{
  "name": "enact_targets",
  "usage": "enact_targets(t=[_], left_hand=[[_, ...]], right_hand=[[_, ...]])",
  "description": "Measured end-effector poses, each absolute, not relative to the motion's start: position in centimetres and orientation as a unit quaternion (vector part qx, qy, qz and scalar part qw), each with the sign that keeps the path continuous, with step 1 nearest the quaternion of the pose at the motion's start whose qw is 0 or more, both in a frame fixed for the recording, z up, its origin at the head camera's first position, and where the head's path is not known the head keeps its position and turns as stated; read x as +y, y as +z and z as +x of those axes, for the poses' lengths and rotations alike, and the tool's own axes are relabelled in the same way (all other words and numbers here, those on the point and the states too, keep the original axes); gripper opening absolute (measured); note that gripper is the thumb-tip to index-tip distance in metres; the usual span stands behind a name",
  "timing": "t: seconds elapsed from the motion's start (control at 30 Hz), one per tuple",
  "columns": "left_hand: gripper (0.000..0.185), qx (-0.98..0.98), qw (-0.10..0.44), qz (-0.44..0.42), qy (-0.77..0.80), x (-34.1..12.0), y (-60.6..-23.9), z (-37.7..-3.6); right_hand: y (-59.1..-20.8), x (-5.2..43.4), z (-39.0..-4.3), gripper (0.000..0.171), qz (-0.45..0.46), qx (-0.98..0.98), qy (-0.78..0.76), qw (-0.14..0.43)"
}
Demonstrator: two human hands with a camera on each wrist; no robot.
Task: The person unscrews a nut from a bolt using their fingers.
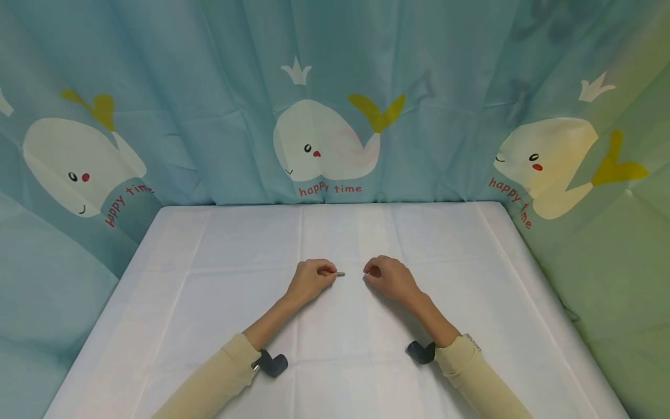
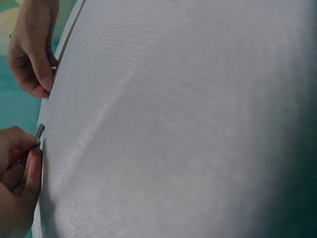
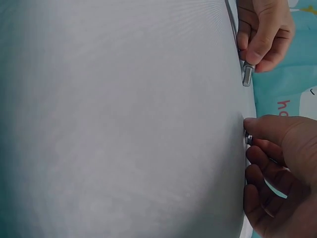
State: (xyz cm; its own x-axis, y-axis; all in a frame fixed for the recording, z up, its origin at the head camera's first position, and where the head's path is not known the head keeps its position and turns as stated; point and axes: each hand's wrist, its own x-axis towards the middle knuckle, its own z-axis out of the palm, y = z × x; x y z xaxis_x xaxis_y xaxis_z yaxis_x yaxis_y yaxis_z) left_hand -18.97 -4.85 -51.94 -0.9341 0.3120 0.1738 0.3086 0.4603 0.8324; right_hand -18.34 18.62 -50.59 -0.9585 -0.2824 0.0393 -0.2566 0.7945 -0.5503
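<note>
My left hand (image 1: 313,280) pinches a grey metal bolt (image 1: 341,274) between thumb and fingers. The bolt's threaded end (image 3: 247,77) sticks out toward the right hand, while its other end is hidden in the grip. Across a short gap, my right hand (image 1: 391,278) holds a small nut-like metal piece (image 3: 248,139) at the tips of thumb and index finger. Most of that piece is covered by the fingertips. Both hands are close over the white-covered table, and the bolt and the small piece are apart.
A white cloth (image 1: 335,349) with fold creases covers the table (image 1: 235,233). Blue-green curtains (image 1: 209,87) printed with whales hang behind and along both sides. Dark wrist cameras (image 1: 273,364) are strapped at both sleeve cuffs.
</note>
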Motion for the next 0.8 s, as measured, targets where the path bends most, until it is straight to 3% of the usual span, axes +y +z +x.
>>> enact_targets(t=[0.6,0.8], left_hand=[[0.005,0.864,-0.005,0.189,0.467,-4.89,-51.82,-18.85],[0.005,0.862,-0.004,0.191,0.47,-4.89,-51.85,-18.88]], right_hand=[[-50.63,18.65,-18.38,0.006,-0.145,0.945,-0.294,0.023],[-50.55,18.78,-18.53,0.02,-0.156,0.937,-0.31,0.028]])
